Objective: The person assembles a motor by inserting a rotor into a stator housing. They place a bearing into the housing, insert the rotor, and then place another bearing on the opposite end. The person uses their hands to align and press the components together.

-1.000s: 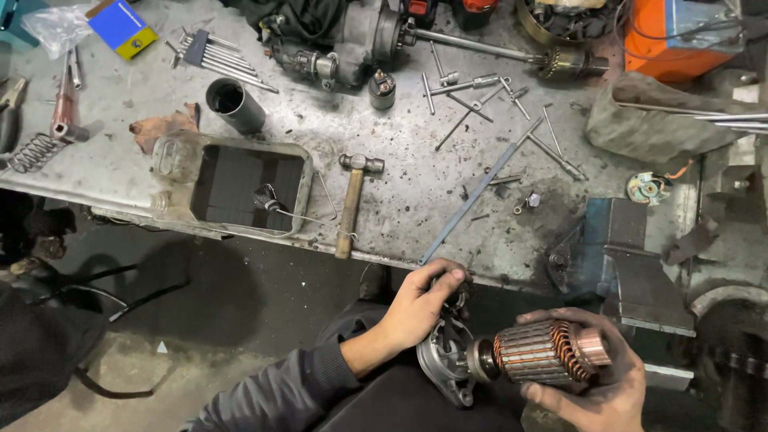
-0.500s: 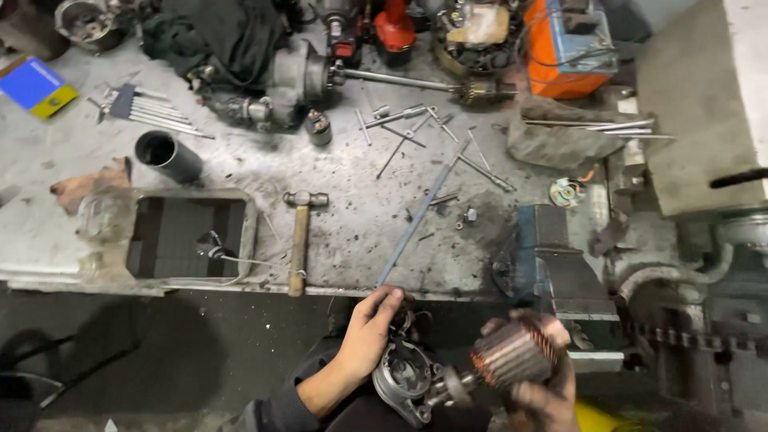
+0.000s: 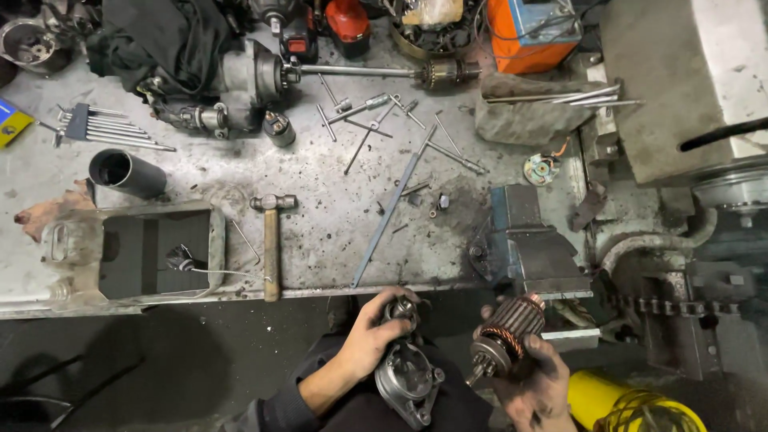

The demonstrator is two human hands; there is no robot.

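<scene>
Copper bars band the armature (image 3: 502, 334) that the right hand (image 3: 534, 386) holds, fingers clamped around it. Just left of those fingers, the left hand (image 3: 370, 339) has its fingers closed over the grey housing (image 3: 406, 378). Beyond both hands, a hammer (image 3: 271, 240) and vise (image 3: 524, 244) sit on the worktop (image 3: 336, 216).

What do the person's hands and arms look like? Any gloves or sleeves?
No gloves: both hands are bare and smudged with dark grime. The left hand comes out of a dark grey sleeve pushed up the forearm. The right hand shows no sleeve before the picture's edge. No rings or watch show.
</scene>
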